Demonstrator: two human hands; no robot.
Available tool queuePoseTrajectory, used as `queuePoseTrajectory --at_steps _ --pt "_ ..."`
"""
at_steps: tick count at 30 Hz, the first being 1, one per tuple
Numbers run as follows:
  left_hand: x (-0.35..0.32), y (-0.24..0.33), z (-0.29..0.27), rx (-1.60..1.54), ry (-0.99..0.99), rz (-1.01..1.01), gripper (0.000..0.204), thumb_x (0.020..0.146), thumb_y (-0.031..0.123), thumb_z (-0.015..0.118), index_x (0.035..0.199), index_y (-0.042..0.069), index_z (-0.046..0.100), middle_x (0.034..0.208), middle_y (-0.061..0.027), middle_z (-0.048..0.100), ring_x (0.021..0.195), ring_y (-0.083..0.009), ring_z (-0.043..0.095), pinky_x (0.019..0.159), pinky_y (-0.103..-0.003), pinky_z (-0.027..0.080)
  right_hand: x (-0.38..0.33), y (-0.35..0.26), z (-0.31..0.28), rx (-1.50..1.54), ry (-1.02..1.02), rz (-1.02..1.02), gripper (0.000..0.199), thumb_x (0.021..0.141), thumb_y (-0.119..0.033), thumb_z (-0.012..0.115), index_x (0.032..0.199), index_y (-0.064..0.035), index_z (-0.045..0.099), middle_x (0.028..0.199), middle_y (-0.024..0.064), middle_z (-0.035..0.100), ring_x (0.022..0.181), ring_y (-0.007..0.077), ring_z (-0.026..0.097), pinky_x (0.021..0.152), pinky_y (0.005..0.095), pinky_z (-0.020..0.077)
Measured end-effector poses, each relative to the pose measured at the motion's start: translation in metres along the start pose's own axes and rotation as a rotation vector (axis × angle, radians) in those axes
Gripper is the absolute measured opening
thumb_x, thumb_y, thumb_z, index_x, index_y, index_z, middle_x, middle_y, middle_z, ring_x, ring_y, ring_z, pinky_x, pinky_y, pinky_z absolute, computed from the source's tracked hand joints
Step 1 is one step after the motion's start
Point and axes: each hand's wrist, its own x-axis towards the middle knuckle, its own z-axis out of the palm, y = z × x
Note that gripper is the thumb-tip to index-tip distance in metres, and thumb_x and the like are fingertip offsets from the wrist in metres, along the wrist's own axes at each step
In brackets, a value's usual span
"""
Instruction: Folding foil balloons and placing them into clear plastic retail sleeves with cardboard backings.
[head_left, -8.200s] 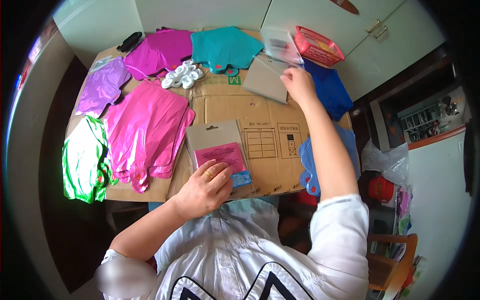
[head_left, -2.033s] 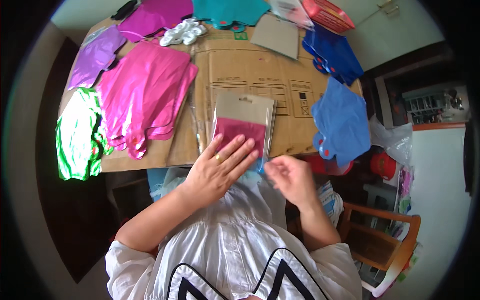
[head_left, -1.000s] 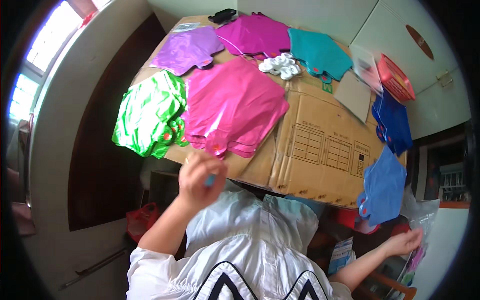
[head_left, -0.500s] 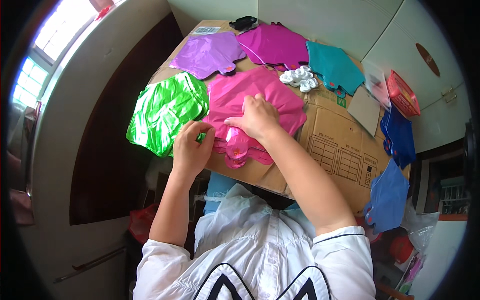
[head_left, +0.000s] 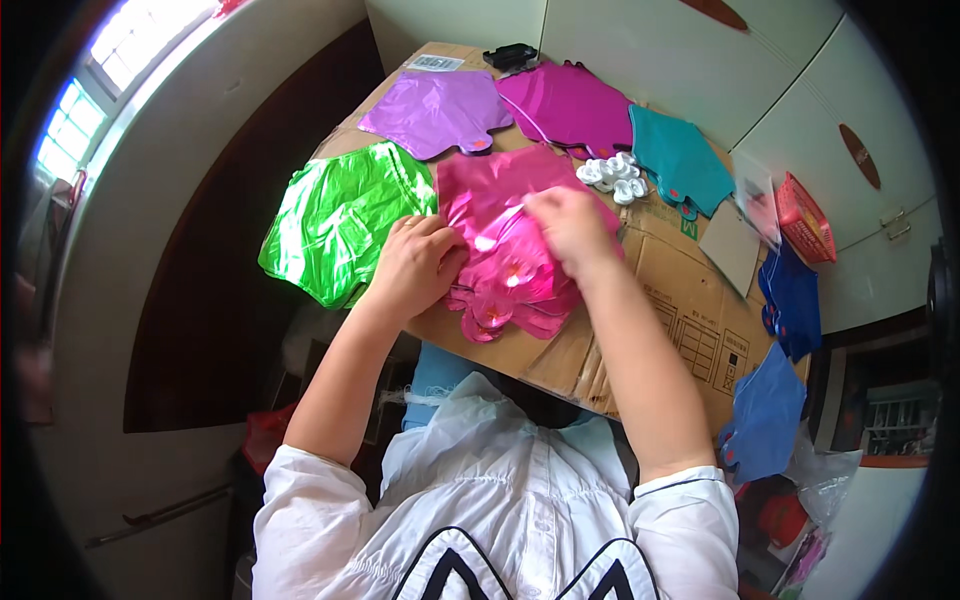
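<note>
A stack of flat pink foil balloons (head_left: 500, 185) lies in front of me on a cardboard sheet (head_left: 640, 250). Its top layer is creased and shiny, with rounded lobes at the near edge. At the stack's left edge my left hand (head_left: 415, 262) is closed, thumb and fingers curled on the pink foil. My right hand (head_left: 575, 228), a little blurred, is above the middle of the stack, pinching what looks like a raised fold of the pink foil. Left of it, partly beneath my left hand's side, are shiny green foil balloons (head_left: 335, 220).
Behind lie lilac balloons (head_left: 435, 110), magenta balloons (head_left: 570, 105), teal balloons (head_left: 680, 155) and a bunch of small white plastic pieces (head_left: 615, 178). To the right are a red basket (head_left: 805, 215), dark blue balloons (head_left: 790, 300) and light blue balloons (head_left: 765, 415). A black object (head_left: 511, 56) sits at the back.
My right hand has come up off the flat foil into a pinch, moving right. The pink top layer now looks folded and creased. My left hand has shifted right, onto the pink edge.
</note>
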Motion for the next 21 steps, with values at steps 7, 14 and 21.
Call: queuePoseTrajectory --at_steps 7,14,21 --pt "0.001 -0.001 -0.003 0.043 -0.018 0.019 0.01 0.078 0.017 0.07 0.085 0.009 0.069 0.081 -0.0074 0.063 0.086 -0.0287 0.06 0.09 -0.041 0.043 -0.011 -0.027 -0.185 0.933 0.235 -0.087 0.027 0.096 -0.024 0.057 0.113 -0.0043 0.064 0.101 0.0075 0.069 0.086 0.0195 0.068 0.081 0.0313 0.0535" --pt "0.013 0.05 -0.016 -0.39 -0.134 -0.152 0.027 0.086 0.026 0.069 0.101 0.004 0.068 0.093 -0.0079 0.067 0.092 -0.0244 0.063 0.096 -0.04 0.044 -0.129 -0.046 -0.156 0.207 0.42 -0.491 0.01 0.093 -0.013 0.064 0.086 -0.006 0.063 0.083 -0.0009 0.061 0.072 0.0128 0.056 0.067 0.0257 0.0439" --pt "-0.013 0.163 0.029 -1.855 -0.57 -0.942 0.07 0.094 0.018 0.064 0.148 0.001 0.023 0.115 -0.0108 0.062 0.091 -0.018 0.066 0.077 -0.033 0.054 -0.178 0.0 -0.114 -0.245 0.327 -0.451 0.008 0.088 -0.003 0.066 0.082 0.0005 0.061 0.081 0.0089 0.06 0.07 0.0188 0.06 0.063 0.0308 0.0473"
